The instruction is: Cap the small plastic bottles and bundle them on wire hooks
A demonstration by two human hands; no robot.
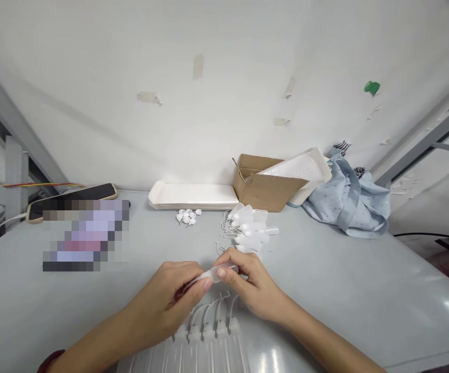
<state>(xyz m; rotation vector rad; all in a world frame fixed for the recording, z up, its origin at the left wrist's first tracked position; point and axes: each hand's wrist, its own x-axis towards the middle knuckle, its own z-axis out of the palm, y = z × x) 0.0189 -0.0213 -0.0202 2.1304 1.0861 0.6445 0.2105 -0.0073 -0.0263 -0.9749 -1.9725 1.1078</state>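
In the head view, a small translucent plastic bottle with a white cap is held between both hands above the table. My left hand pinches the cap end, where a thin pale tube runs back under the fingers. My right hand grips the bottle's body between thumb and fingers. Just below lies a row of similar clear bottles with curved thin tubes pointing away from me. Beyond my right hand is a loose pile of small white bottles, also with thin curved tubes.
Several small white caps lie in a heap. Behind them sit a long white foam tray and an open cardboard box. A light blue cloth bag rests at right; a phone and a pixelated area are at left.
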